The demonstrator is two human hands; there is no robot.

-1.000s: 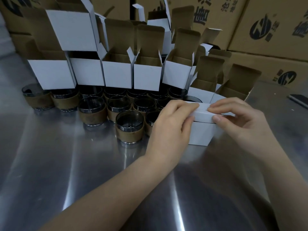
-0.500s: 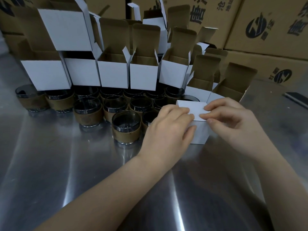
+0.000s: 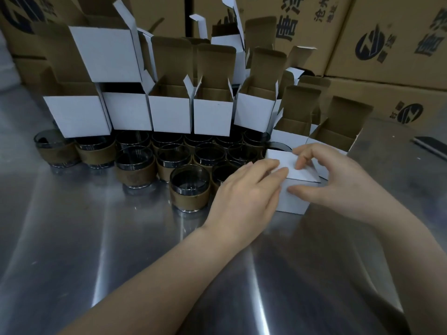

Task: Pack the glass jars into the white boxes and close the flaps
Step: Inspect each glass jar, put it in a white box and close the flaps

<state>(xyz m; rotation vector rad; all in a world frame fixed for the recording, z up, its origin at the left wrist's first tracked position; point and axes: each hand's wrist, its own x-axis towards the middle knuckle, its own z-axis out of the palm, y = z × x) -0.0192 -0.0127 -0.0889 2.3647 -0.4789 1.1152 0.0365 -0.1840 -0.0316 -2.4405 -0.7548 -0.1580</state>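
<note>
Where the white box stood on the steel table at centre right of the frame, its top flap lay down. The left hand pressed nearly straight fingers on the flap's left edge. The right hand gripped the box, fingers curled on top, thumb against the front face. Glass jars stood just left; open boxes lined up behind them.

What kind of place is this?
Probably a packing station in a warehouse or small factory: printed shipping cartons stacked behind, rows of open white boxes, and many identical glass jars on a steel table.
</note>
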